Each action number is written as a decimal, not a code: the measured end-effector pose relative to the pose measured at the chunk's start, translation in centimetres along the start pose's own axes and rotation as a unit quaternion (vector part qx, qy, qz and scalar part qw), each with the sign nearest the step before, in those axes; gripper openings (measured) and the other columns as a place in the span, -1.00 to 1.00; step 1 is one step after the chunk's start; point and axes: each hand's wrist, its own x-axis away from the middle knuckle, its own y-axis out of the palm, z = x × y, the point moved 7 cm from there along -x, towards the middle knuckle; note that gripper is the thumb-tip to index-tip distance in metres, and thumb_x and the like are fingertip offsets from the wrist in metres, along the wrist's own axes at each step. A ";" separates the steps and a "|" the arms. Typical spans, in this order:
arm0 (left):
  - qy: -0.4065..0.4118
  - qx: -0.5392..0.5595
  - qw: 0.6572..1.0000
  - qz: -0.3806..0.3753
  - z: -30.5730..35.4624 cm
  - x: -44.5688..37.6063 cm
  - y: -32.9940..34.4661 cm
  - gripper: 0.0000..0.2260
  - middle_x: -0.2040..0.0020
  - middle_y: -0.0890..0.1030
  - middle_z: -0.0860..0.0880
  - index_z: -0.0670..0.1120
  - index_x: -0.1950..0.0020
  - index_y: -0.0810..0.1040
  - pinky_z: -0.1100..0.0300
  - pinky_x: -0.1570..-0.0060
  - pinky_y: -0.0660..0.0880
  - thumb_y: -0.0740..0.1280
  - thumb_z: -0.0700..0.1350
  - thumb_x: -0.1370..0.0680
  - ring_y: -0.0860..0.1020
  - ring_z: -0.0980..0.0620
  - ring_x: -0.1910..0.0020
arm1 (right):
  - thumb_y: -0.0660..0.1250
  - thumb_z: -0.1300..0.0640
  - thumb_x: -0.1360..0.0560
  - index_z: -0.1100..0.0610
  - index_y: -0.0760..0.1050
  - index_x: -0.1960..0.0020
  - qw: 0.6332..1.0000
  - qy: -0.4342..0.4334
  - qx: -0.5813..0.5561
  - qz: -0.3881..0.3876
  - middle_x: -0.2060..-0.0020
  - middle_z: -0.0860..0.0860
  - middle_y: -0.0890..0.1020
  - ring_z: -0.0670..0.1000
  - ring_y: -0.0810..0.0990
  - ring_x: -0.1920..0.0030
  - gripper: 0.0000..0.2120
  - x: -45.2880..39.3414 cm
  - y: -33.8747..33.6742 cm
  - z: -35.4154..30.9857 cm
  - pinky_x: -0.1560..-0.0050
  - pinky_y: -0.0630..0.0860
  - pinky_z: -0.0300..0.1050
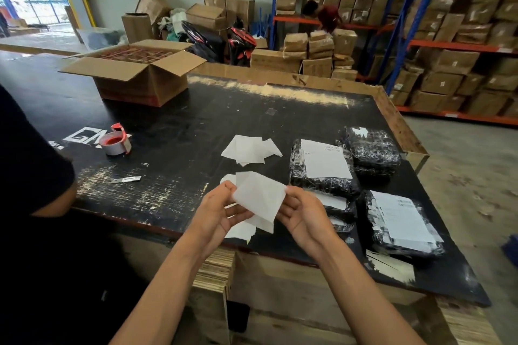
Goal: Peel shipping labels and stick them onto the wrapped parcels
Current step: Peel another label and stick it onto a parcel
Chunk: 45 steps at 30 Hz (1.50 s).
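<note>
Both hands meet above the near table edge [280,253]. Left hand [217,211] and right hand [301,214] pinch a white shipping label [259,199] between them, fingers closed on its opposite edges, apparently parting label from backing (which layer is which cannot be told). Just right of the right hand lie wrapped parcels: a near parcel [403,225] and, beyond the hand, a middle parcel [322,165], both already labelled. Farthest right, a far parcel [374,148] shows only a small white scrap; judged next target, its long axis running away from the worker, nearer the right hand. Ahead of the hands, discarded backing sheets [249,150]; far left, a tape dispenser [117,140].
</note>
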 end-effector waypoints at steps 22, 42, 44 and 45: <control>-0.020 -0.027 0.997 0.063 -1.4 -2.2 2.2 -0.85 0.12 0.65 -0.09 -0.16 -0.01 0.50 0.13 0.25 0.52 0.14 -0.23 -0.60 0.59 -0.04 0.14 | 0.38 0.47 -0.46 0.15 0.47 -0.16 0.992 -0.120 0.036 0.028 0.15 0.20 0.69 0.07 0.69 0.10 -0.63 2.0 -0.4 -1.7 0.07 0.65 -0.07; 0.015 -0.053 0.988 0.144 3.6 -13.2 -0.9 -0.77 -0.11 0.60 -0.15 -0.05 -0.15 0.56 -0.18 -0.05 0.61 0.39 0.01 -0.55 0.61 -0.15 -0.11 | 0.37 0.45 -0.47 0.29 0.60 -0.10 0.973 -0.129 0.104 0.160 0.14 0.11 0.73 0.02 0.71 0.14 -0.78 -1.6 -9.5 -15.2 0.19 0.68 -0.18; 0.023 -0.051 0.982 0.179 3.7 -14.6 -1.1 -0.83 -0.07 0.63 -0.15 -0.07 -0.08 0.58 -0.11 -0.04 0.63 0.37 0.00 -0.57 0.63 -0.14 -0.05 | 0.37 0.43 -0.48 0.33 0.57 -0.18 0.971 -0.143 0.084 0.171 0.06 0.14 0.72 0.02 0.69 0.10 -0.72 -2.2 -11.0 -16.8 0.23 0.66 -0.22; 0.026 -0.040 0.978 0.203 3.6 -15.2 -1.4 -0.82 -0.06 0.64 -0.15 -0.09 -0.08 0.58 -0.07 -0.02 0.63 0.36 0.00 -0.58 0.64 -0.12 -0.03 | 0.37 0.43 -0.48 0.36 0.54 -0.24 0.968 -0.154 0.069 0.185 -0.02 0.18 0.70 0.02 0.69 0.10 -0.67 -2.4 -12.0 -17.6 0.24 0.66 -0.22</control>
